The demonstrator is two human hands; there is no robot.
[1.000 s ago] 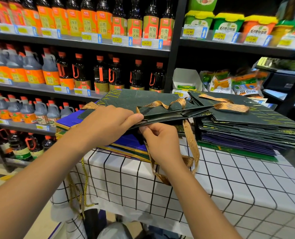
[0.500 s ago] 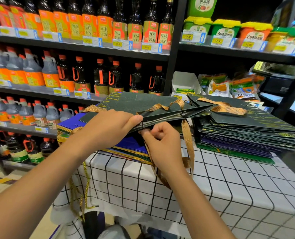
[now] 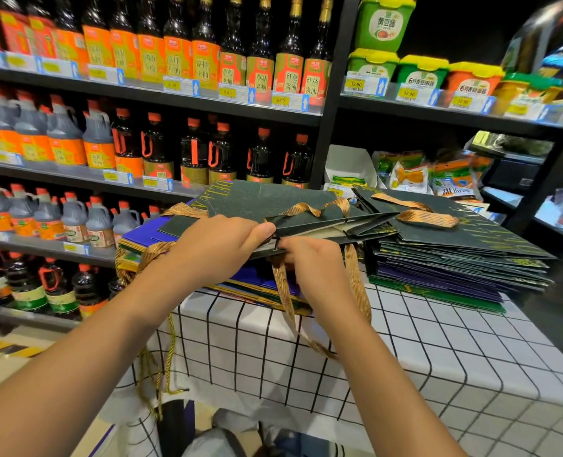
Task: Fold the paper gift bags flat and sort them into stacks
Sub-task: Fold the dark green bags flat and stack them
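**Location: retail shop, grocery aisle**

Black shelving [image 3: 161,97] w/ rows of dark sauce bottles [image 3: 260,44] and grey jugs [image 3: 62,133], orange labels. Yellow price tags [image 3: 280,100] on shelf edges. Green tubs [image 3: 421,74] and packaged snacks [image 3: 408,176] at right.

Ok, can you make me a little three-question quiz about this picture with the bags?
1. True or false: both hands hold the dark green paper gift bag.
2. Which side has the taller stack of flat dark bags: A left, B right?
3. Fill in: the bag's ribbon handles are ____ coloured.

Key: 1 true; 2 B; 3 gold.
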